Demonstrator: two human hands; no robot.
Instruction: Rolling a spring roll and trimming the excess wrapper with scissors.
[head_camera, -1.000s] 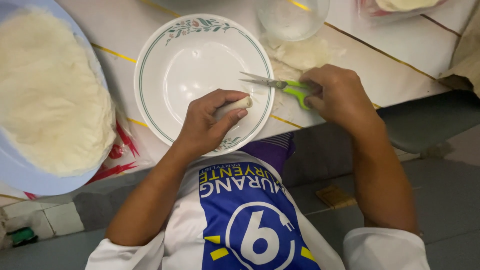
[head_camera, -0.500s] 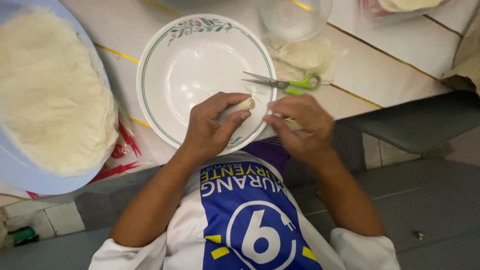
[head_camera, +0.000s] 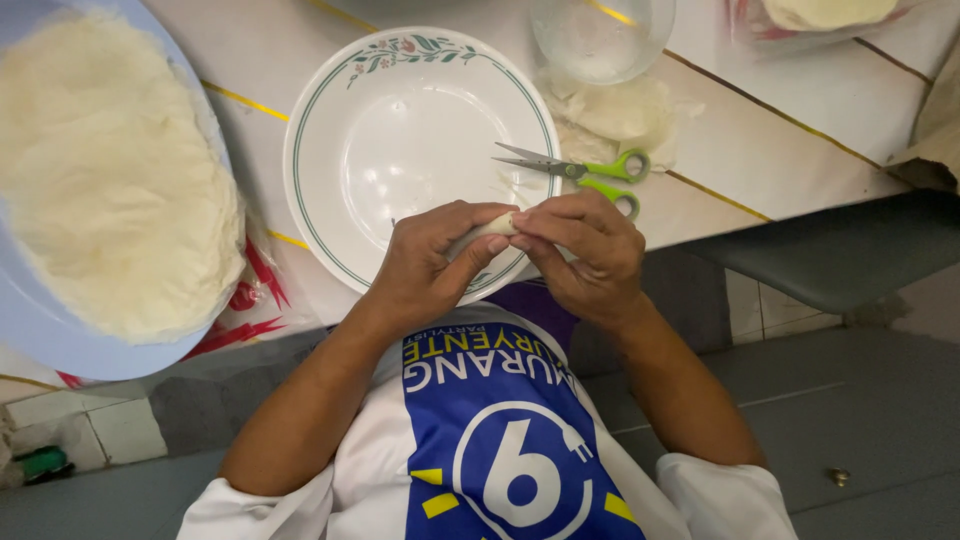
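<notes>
Pale roll (head_camera: 487, 230): pinched between both hands, over near rim of white plate (head_camera: 400, 110).
Left hand (head_camera: 430, 265): curled around roll.
Right hand (head_camera: 585, 250): fingertips gripping its end.
Scissors (head_camera: 585, 172): green-handled — on desk (head_camera: 760, 150), just beyond right hand.

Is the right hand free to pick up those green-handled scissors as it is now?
Probably not straight away. The right hand is pinching a small pale roll together with the left hand. The scissors lie just beyond it on the plate's rim, nothing blocking them.
</notes>
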